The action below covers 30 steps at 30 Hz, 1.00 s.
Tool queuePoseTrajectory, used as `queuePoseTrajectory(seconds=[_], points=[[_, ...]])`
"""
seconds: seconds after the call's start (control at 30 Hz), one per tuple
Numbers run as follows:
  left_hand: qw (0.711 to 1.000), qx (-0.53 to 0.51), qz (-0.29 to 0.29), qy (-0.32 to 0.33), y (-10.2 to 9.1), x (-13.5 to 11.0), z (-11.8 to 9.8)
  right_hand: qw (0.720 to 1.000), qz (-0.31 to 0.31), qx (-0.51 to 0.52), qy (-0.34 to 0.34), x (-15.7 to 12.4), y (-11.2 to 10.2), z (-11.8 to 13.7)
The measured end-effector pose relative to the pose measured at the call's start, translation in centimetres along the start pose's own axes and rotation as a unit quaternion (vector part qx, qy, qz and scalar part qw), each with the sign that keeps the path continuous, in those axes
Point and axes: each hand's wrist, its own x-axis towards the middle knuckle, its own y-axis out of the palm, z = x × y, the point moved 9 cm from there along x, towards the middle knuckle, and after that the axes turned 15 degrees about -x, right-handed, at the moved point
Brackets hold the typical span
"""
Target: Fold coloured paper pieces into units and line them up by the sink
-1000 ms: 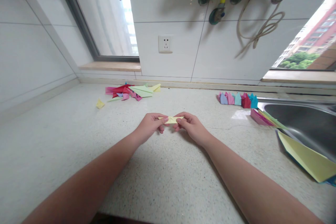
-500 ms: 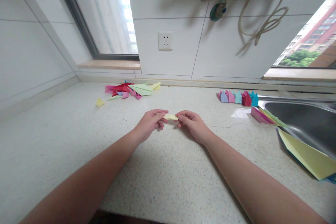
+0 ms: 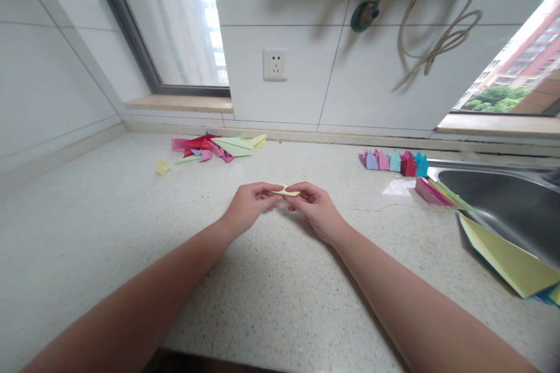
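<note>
A small piece of folded pale yellow paper [image 3: 286,191] is held just above the speckled countertop [image 3: 262,291]. My left hand [image 3: 250,205] pinches its left side, thumb below and fingers above. From the other side my right hand [image 3: 312,207] grips it in the same way, the fingertips of both hands close together. Most of the paper's lower side is hidden behind the fingers, so its exact folded shape cannot be made out.
At the back left lies a pile of folded coloured papers [image 3: 231,146], with a small yellow folded piece [image 3: 162,167] beside it. A row of folded paper shapes [image 3: 395,161] stands near the metal sink [image 3: 503,192]. Larger folded sheets [image 3: 507,256] lie at the sink's edge.
My hands have come closer together on the yellow paper, and the thumbs now sit lower on it. The view has shifted slightly; the other papers stay in place.
</note>
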Motion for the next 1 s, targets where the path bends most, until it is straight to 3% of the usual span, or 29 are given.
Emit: queuePoseTrajectory(seconds=[0.2, 0.47, 0.83, 1.0], points=[[0.999, 0.027, -0.021, 0.010, 0.3, -0.4, -0.8, 0.998, -0.051, -0.047, -0.011, -0.1, -0.4, 0.1], [0.998, 0.030, -0.012, 0.054, 0.4, -0.7, -1.2, 0.997, -0.046, -0.042, -0.041, -0.4, -0.1, 1.5], [0.994, 0.009, -0.012, 0.111, 0.3, -0.3, -2.2, 0.986, -0.046, -0.121, -0.105, -0.5, -0.1, 2.4], [0.988, 0.085, 0.007, 0.131, 0.6, -0.6, -2.2, 0.975, -0.100, -0.165, -0.113, -0.6, -1.0, 2.5]])
